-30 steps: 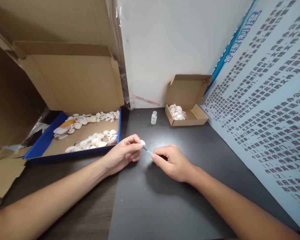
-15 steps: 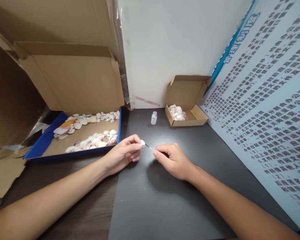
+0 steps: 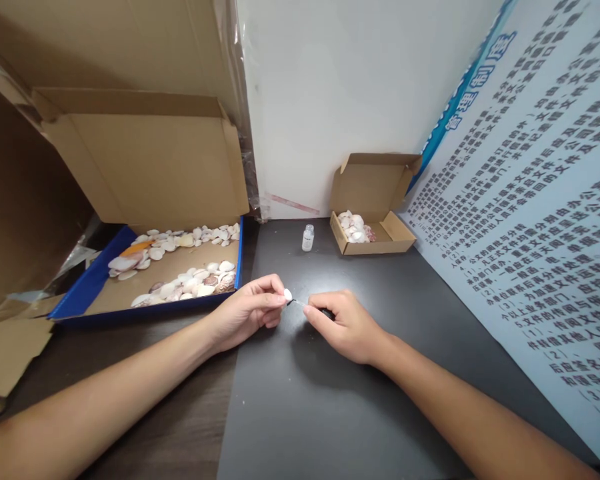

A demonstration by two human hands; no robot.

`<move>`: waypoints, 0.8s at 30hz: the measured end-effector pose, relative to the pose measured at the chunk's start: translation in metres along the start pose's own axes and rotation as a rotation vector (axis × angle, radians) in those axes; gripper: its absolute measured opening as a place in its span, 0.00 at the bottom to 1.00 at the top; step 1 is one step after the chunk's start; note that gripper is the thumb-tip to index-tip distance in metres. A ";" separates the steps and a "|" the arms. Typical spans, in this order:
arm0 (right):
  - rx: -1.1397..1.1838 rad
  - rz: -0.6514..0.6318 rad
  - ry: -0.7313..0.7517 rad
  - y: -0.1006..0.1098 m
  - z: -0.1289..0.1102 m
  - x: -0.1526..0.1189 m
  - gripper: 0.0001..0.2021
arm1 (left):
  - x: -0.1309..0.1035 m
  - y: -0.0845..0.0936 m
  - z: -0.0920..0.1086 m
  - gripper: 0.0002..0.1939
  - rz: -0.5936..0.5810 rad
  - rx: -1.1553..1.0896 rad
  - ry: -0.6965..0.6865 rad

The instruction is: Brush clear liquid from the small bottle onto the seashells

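**White shell (image 3: 287,294) and thin tool (image 3: 299,303) brought together near the centre of the frame**

We find the white shell at mid-frame, held above the dark mat (image 3: 290,413). The left hand (image 3: 247,310) is nearly closed: thumb and forefinger pinch the shell by its left side, with the other fingers curled below. We judge that this edge grip serves to leave most of the shell's face exposed and to keep the fingertips away from the tool.

The right hand (image 3: 347,327) is also closed, its thumb and forefinger pressed on the tool's pale, see-through shaft, while a dark part shows inside the curled fingers. Holding it so near the front probably gives finer control. The dark tip lies at the shell's lower edge; we cannot tell whether the two touch.

The shell itself looks smooth, pale and rounded, with no marking that we can make out at this size.

Upright beyond the hands, at upper centre, stands a small labelled bottle (image 3: 308,239), perhaps set there to be within easy reach without crowding the hands. To its right we note an open small box (image 3: 380,248) with a heap of shells (image 3: 354,227) in its left part. At left, the blue-sided box (image 3: 75,293) holds loose shells in two bands, a spread that presumably makes single pieces easier to pick out.
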State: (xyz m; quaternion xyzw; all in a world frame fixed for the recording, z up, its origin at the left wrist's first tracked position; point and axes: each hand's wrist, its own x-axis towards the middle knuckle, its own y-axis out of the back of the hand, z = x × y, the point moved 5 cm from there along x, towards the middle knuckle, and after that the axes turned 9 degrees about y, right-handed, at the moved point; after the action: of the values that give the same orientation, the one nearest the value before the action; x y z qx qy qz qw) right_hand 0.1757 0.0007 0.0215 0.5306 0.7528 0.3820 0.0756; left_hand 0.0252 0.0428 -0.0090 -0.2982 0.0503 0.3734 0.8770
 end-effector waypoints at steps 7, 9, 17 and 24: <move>-0.002 0.055 0.010 0.007 -0.002 0.001 0.19 | 0.002 0.000 -0.003 0.07 -0.029 0.095 0.019; -0.013 0.032 -0.002 0.005 -0.001 0.001 0.19 | 0.002 -0.001 -0.003 0.08 -0.040 0.107 0.023; -0.048 0.004 -0.027 0.005 0.002 0.001 0.18 | 0.002 -0.002 -0.003 0.07 -0.068 0.133 0.028; -0.063 0.011 -0.024 0.006 0.000 0.001 0.18 | 0.002 -0.003 -0.003 0.08 -0.076 0.145 0.033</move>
State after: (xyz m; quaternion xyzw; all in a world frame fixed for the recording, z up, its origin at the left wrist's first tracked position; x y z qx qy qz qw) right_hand 0.1803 0.0023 0.0255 0.5366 0.7365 0.3996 0.0994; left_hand 0.0290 0.0402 -0.0104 -0.2415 0.0805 0.3303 0.9089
